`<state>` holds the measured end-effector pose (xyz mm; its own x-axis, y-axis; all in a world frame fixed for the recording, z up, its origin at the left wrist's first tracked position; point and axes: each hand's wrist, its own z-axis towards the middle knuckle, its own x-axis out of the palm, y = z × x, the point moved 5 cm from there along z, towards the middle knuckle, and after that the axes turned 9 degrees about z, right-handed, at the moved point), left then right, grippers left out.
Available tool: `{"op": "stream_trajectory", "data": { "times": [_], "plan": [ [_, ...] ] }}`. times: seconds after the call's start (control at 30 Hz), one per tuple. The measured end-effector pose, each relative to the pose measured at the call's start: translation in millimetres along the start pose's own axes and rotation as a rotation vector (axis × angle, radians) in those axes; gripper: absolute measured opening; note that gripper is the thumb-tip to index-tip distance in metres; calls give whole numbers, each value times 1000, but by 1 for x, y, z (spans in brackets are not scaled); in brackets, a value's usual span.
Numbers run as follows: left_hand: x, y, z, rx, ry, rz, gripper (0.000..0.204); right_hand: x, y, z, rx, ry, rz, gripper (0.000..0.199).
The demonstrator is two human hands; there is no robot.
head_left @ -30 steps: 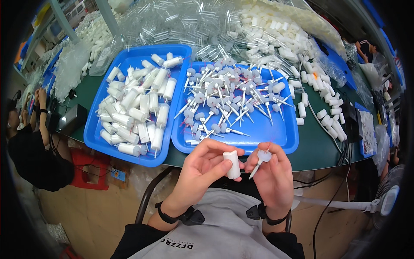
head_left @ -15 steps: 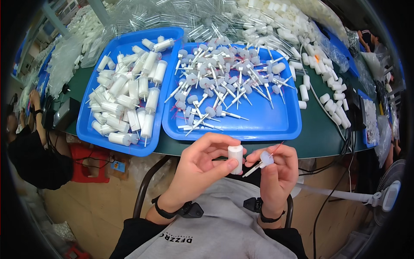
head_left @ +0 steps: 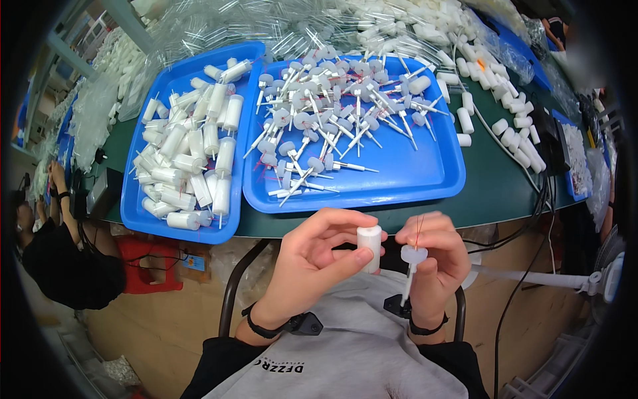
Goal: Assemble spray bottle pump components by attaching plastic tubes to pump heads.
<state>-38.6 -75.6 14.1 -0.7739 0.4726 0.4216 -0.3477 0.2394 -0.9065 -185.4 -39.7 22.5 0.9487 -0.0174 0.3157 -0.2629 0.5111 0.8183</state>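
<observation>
Item held, left hand (head_left: 312,266): one short white plastic tube (head_left: 369,247), upright, pinched between my thumb and fingers, open end up. Item held, right hand (head_left: 432,263): one white disc-headed plunger piece (head_left: 413,258) with its thin stem pointing down toward my lap, gripped at the disc by my fingertips, plus a fine red thread (head_left: 418,226) rising from it (the thread is thin and I cannot tell where it ends). Change noted: a second ago the two pieces sit lower and further apart in front of my chest, the plunger slanting; now both hands are raised closer to the counter (head_left: 505,193) edge and the disc stands just beside the tube's top, near but not touching. Reading: I judge the two parts are being lined up for joining, not yet mated. Stock, left: blue tray (head_left: 141,213) filled with white tubes that already carry stems. Stock, centre: second blue tray (head_left: 425,179) holding loose disc-and-stem pieces, heaped toward its far side, the near right part bare. Stock, right: loose white tubes (head_left: 515,143) scattered along the green counter beside dark cables. Far side: clear bags of more white parts. Other: a person in dark clothing (head_left: 60,259) sits at the left, well apart from my hands.
</observation>
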Motion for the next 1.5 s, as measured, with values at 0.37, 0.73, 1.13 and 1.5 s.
{"op": "stream_trajectory", "data": {
  "times": [0.37,0.73,1.13,1.5],
  "plan": [
    [3,-2,3,-81,-60,131,36,4,-7,-1,-45,33,-184,27],
    [10,6,2,-110,-69,71,37,7,-13,-1,32,-46,-128,23],
    [7,-4,3,43,-176,293,34,14,-10,-2,-26,57,-287,25],
    [6,-2,1,93,-183,323,38,15,-15,-1,77,16,-74,24]
  ]
}}
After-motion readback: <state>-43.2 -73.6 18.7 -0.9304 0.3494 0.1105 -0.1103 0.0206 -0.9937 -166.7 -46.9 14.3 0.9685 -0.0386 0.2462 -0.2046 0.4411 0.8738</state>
